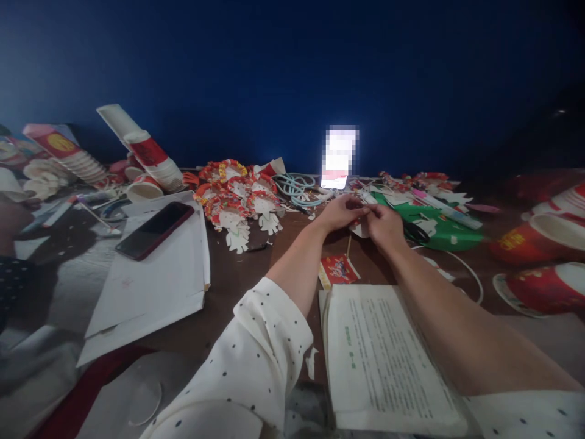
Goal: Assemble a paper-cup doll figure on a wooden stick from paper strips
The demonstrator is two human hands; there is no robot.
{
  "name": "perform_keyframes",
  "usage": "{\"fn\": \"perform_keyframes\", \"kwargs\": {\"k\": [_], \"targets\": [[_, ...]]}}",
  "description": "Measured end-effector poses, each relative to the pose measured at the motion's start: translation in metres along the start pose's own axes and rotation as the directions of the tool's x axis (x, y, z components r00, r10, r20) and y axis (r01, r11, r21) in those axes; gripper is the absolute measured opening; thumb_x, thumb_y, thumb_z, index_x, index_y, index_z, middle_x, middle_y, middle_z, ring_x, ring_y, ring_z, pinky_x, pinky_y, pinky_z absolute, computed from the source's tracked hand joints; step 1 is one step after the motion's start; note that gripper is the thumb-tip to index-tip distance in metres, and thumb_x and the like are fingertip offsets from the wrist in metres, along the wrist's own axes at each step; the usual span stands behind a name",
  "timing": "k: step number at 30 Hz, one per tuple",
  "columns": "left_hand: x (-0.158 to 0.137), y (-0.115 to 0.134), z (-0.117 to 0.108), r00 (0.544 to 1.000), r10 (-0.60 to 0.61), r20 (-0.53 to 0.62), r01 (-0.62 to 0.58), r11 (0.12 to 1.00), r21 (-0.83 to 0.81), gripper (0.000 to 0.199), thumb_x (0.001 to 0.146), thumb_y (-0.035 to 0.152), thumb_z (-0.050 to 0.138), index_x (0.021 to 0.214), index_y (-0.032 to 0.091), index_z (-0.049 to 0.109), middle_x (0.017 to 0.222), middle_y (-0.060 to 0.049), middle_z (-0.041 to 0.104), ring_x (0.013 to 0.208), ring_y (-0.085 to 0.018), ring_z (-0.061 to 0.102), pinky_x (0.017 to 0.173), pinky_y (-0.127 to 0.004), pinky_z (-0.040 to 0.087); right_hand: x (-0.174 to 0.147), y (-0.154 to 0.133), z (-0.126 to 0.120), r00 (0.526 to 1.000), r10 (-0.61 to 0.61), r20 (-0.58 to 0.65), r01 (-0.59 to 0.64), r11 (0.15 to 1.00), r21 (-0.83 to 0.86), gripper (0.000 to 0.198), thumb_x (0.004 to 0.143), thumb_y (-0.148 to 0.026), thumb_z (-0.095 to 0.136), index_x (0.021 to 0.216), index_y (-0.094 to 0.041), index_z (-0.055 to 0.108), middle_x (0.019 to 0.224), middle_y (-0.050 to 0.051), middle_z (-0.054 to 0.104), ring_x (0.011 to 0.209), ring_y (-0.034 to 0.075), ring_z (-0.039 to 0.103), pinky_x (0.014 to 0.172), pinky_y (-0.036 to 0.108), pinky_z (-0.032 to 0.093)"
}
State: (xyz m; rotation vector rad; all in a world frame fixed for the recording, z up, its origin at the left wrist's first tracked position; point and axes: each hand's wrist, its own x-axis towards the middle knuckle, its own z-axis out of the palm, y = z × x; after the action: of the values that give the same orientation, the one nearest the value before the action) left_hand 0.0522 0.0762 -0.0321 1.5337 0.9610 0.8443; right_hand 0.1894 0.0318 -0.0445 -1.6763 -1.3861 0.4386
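My left hand (342, 213) and my right hand (384, 223) meet over the far middle of the table, fingertips pinched together. A small piece of white paper (361, 230) shows just below and between the fingers; its upper part is hidden by them. Under the hands, a thin stick (348, 246) points down toward a red printed card (339, 270). Nearer to me lies an open book (388, 353), partly under my right forearm. Beside the right hand are black-handled scissors (415, 232) and a green sheet (450, 231) with white paper scraps.
A lit phone (338, 158) stands behind the hands. To its left are a coiled cable (297, 188) and a heap of red and white paper cutouts (240, 198). Another phone (155, 230) rests on white sheets (150, 289). Paper cups (153, 160) stand back left; red cups (539, 238) lie right. A person's hand (13, 222) is far left.
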Motion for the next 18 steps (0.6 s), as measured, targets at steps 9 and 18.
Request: {"fn": "perform_keyframes", "kwargs": {"k": [9, 18], "targets": [[0.003, -0.006, -0.002, 0.999, 0.038, -0.025, -0.037, 0.999, 0.035, 0.037, 0.081, 0.043, 0.074, 0.102, 0.014, 0.067, 0.087, -0.003, 0.069, 0.075, -0.012, 0.062, 0.082, -0.029, 0.051, -0.003, -0.005, -0.001, 1.0, 0.01, -0.007, -0.01, 1.0, -0.011, 0.038, 0.083, -0.039, 0.056, 0.103, -0.014, 0.076, 0.094, 0.013, 0.077, 0.084, 0.027, 0.069, 0.082, 0.041, 0.053], [-0.004, 0.004, -0.005, 0.998, 0.033, -0.059, -0.027, 0.994, 0.102, 0.041, 0.088, 0.055, 0.06, 0.096, 0.016, 0.07, 0.085, -0.002, 0.069, 0.082, -0.014, 0.063, 0.084, -0.027, 0.05, -0.004, -0.008, -0.002, 0.995, -0.015, -0.095, 0.02, 0.998, 0.055, 0.041, 0.083, -0.046, 0.058, 0.105, -0.016, 0.077, 0.096, 0.011, 0.077, 0.089, 0.028, 0.069, 0.086, 0.041, 0.052]]}}
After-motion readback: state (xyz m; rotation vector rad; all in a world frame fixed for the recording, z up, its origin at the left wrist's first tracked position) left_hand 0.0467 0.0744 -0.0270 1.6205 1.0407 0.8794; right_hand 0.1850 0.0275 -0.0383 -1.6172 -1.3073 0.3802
